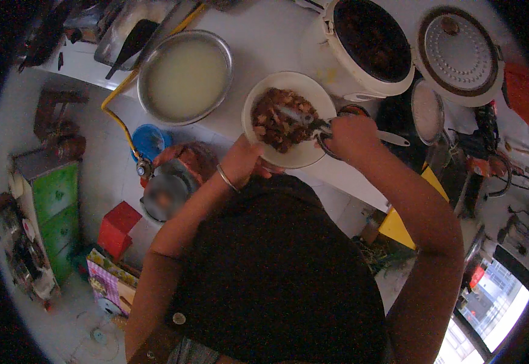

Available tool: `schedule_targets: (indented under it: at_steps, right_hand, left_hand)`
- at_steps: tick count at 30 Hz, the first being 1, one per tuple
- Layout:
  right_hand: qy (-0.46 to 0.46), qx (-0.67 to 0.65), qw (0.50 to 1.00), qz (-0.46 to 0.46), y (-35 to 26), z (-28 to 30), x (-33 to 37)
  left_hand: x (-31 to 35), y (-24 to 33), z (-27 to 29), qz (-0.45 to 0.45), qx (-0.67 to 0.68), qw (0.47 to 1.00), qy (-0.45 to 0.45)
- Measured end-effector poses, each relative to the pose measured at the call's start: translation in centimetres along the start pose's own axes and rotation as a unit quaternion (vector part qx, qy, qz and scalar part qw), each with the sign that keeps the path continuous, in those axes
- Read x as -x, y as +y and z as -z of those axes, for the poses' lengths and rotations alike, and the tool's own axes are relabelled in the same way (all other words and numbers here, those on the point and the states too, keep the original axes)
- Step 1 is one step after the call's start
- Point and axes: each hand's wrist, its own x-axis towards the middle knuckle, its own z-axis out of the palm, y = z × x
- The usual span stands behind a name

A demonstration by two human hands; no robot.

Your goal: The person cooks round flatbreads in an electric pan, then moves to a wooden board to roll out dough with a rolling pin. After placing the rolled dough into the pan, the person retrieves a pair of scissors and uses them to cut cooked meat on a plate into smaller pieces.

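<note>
A cream-white bowl (322, 92) holds brown, cut-up pieces of food (280, 128) that look like meat. My left hand (244, 159) is closed on the bowl's near-left rim, with some fingers beneath its edge. My right hand (352, 138) grips a pair of scissors (321, 142) over the bowl's right side. One dark handle loop shows below its fingers, and the blades point left into the food. The blade tips are blurred, so whether they are apart I cannot make out.
Left of the bowl stands a metal basin (230, 82) of cloudy, pale liquid. An open rice cooker (331, 33) with dark contents is at the back right, its lid (461, 57) raised. A yellow hose (119, 91) runs along the counter's left edge. A white-handled utensil (395, 139) lies right.
</note>
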Motion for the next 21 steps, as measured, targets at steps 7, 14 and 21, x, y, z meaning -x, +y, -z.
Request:
schedule_targets:
  at_steps: [7,14,21]
  right_hand:
    - [0.016,-0.001,0.999,-0.041,2.4,1.2,1.6]
    - [-0.021,0.028,0.999,-0.023,0.5,0.8,0.9]
    - [-0.012,0.037,0.999,0.0,-0.7,-1.2,-2.0]
  left_hand:
    - [0.4,-0.6,0.6,0.014,0.014,1.0,0.009]
    - [0.8,-0.1,0.6,0.018,0.0,1.0,0.025]
    - [0.8,0.0,0.3,0.024,0.001,0.999,0.026]
